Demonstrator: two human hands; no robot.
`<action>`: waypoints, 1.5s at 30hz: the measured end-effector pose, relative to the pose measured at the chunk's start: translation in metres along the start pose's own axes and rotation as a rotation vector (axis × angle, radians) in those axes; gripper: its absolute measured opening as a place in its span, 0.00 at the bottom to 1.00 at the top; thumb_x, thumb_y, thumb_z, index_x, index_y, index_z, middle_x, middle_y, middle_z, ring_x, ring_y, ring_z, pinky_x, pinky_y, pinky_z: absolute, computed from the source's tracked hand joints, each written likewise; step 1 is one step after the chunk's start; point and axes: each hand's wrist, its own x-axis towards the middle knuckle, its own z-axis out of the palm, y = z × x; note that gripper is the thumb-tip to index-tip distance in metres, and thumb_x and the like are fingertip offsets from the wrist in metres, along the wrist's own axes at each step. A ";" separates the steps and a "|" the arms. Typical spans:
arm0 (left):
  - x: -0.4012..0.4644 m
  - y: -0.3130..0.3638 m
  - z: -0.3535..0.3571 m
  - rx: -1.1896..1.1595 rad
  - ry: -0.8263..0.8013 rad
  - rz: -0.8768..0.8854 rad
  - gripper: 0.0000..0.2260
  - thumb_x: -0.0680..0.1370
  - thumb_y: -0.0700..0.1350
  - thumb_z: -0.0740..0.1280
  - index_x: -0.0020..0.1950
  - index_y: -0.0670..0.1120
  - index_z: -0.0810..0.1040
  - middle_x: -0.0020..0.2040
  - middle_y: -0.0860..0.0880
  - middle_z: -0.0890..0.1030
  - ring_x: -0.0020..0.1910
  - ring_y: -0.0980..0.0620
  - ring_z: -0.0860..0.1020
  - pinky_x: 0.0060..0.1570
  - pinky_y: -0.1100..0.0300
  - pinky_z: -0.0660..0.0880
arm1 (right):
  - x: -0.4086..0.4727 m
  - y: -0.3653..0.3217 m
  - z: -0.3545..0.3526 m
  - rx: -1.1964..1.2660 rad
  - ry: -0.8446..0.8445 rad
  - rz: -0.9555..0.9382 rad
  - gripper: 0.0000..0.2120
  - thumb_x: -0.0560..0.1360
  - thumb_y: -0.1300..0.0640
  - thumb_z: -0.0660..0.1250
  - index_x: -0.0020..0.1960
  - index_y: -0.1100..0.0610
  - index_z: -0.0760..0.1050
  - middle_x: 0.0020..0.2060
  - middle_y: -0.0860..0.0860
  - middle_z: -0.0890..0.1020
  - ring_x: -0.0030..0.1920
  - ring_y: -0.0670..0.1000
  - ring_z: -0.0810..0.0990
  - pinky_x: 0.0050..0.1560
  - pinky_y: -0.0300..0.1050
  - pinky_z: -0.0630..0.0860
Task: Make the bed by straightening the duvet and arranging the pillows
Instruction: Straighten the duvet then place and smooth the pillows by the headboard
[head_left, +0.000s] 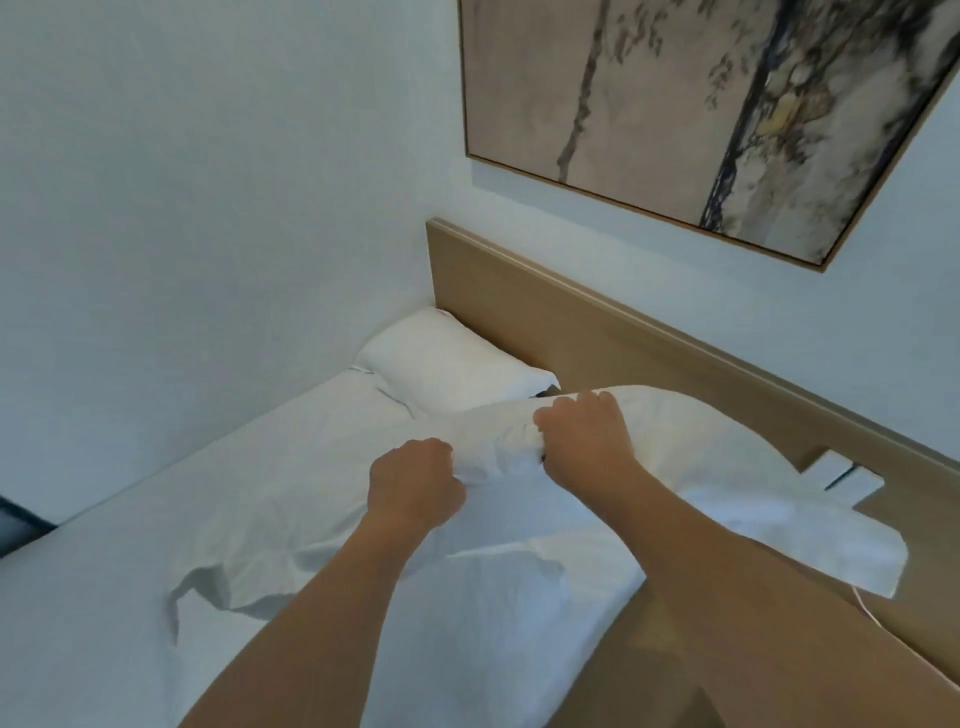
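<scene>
I hold a white pillow (691, 467) up off the bed, near the headboard. My left hand (413, 480) grips a bunched fold of its cover, and my right hand (584, 434) grips the same top edge just to the right. The pillow sags below my hands, its loose cover hanging to the lower left. A second white pillow (452, 364) lies flat in the far corner against the headboard. The white duvet (130, 545) covers the bed beneath, mostly smooth.
A light wooden headboard (597, 322) runs along the wall to the right, with a white switch plate (844, 475) set in a cut-out. A framed picture (701, 104) hangs above it. A white wall bounds the bed's far side.
</scene>
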 end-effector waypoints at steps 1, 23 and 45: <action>-0.015 -0.016 -0.005 -0.004 -0.006 -0.029 0.13 0.71 0.45 0.63 0.54 0.49 0.79 0.51 0.48 0.82 0.52 0.45 0.80 0.50 0.57 0.73 | -0.003 -0.018 -0.005 0.004 0.009 -0.031 0.09 0.72 0.56 0.62 0.51 0.48 0.76 0.45 0.48 0.80 0.50 0.53 0.77 0.47 0.45 0.64; -0.110 -0.557 -0.003 0.096 0.160 -0.347 0.11 0.73 0.47 0.63 0.52 0.48 0.79 0.49 0.47 0.82 0.49 0.44 0.81 0.46 0.57 0.73 | 0.112 -0.561 -0.008 0.124 0.196 -0.502 0.10 0.68 0.61 0.63 0.47 0.53 0.77 0.43 0.52 0.80 0.47 0.59 0.77 0.45 0.47 0.61; 0.006 -0.850 0.642 0.293 0.364 -0.369 0.11 0.74 0.49 0.68 0.53 0.46 0.79 0.79 0.44 0.56 0.78 0.42 0.52 0.62 0.22 0.37 | 0.196 -0.876 0.651 0.088 0.107 -0.397 0.42 0.76 0.36 0.53 0.77 0.53 0.32 0.76 0.64 0.40 0.75 0.68 0.38 0.71 0.70 0.36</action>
